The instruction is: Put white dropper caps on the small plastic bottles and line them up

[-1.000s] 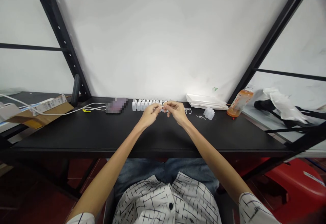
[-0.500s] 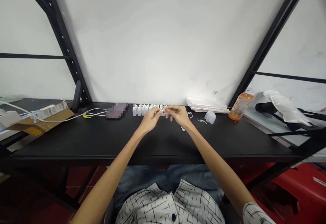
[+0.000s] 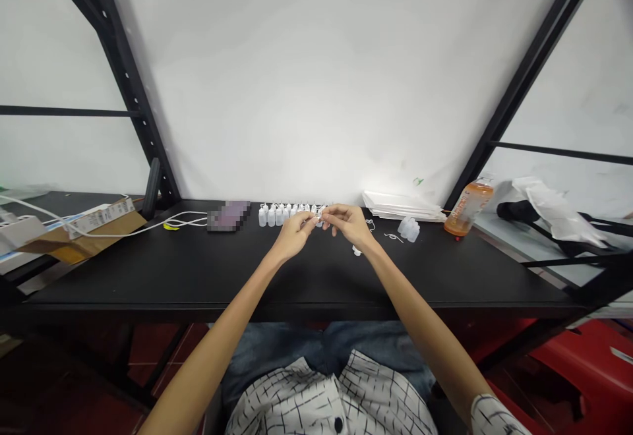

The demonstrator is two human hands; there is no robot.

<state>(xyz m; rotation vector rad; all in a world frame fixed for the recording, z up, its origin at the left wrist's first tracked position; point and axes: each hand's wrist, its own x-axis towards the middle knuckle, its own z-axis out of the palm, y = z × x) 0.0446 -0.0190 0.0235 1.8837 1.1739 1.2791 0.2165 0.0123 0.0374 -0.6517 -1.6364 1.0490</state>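
My left hand (image 3: 293, 234) and my right hand (image 3: 347, 223) meet over the black table, both with fingers pinched. Between their fingertips is a small white piece, too small and covered to name. Just behind the hands stand several small white plastic bottles (image 3: 271, 216) in rows, upright, with thin white pieces at their tops; the fingers hide part of the rows. A small white piece (image 3: 357, 250) lies on the table below my right wrist. To the right are a curled white strip (image 3: 394, 236) and a cluster of translucent bottles (image 3: 409, 229).
A pile of flat white sheets (image 3: 401, 205) lies against the wall. An orange drink bottle (image 3: 469, 206) stands at the right. On the left are a blurred purple object (image 3: 228, 215), a white cable (image 3: 185, 219) and an open cardboard box (image 3: 86, 231). Black metal posts flank the table (image 3: 168, 270).
The whole view has shifted very slightly. Both hands keep nearly the same pinched pose at the same place; nothing else has visibly moved.
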